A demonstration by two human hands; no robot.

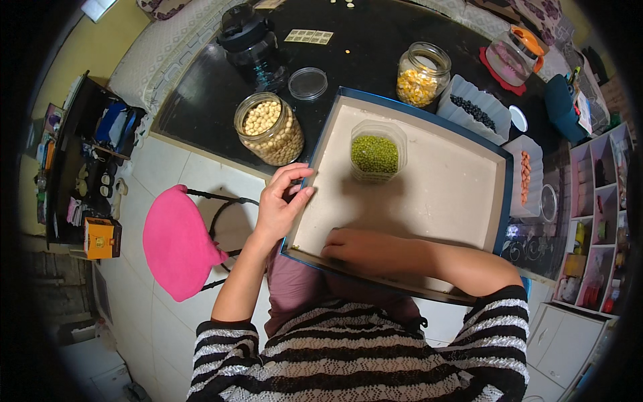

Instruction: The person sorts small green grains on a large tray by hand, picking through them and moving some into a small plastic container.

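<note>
A shallow box with blue sides (505,201) and a pale inside lies tilted between the black table and my lap. My left hand (286,198) grips its left wall, thumb over the rim. Inside the box, my right hand (351,248) is low at the near wall, fingers curled down; whether they hold anything is hidden. A clear plastic tub of green mung beans (374,154) stands towards the far side of the box. A few green beans (295,247) lie in the near left corner. Just beyond the left wall is an open glass jar of pale round beans (270,128).
On the black table (351,70) are a jar of yellow corn kernels (422,80), a tub of black beans (472,113), a tub of reddish peanuts (525,176), a clear lid (307,83), a dark water bottle (253,50) and a glass pitcher (512,55). A pink-covered stool (178,243) stands left.
</note>
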